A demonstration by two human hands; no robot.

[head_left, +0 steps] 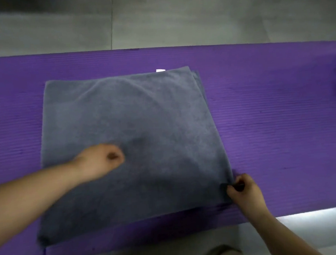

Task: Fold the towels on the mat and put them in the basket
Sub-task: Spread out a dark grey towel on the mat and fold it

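One soft grey terry-cloth towel [134, 119] lies flat in the middle of the ribbed purple foam mat [271, 104], squared into a rough rectangle. Stacked edges show at its far right corner, so I judge it already folded at least once. More folding probably remains, because it covers a broad patch of mat. No basket is in view and no other towel shows, so the putting away is not yet done, and how many towels are left cannot be told.

The left hand [100, 161] hangs over the near left part of the cloth, its fingers curled into a loose fist that seems to hold nothing, though blur softens it. The right hand [245, 191] pinches the near right corner of the cloth between thumb and fingers at the mat's front edge.

The pile looks plush and matte, with faint sweeping marks. A small white fabric tag [160, 70] peeps from the far hem. The mat is finely ridged, and it lies on smooth pale grey floor tiles [155, 18].
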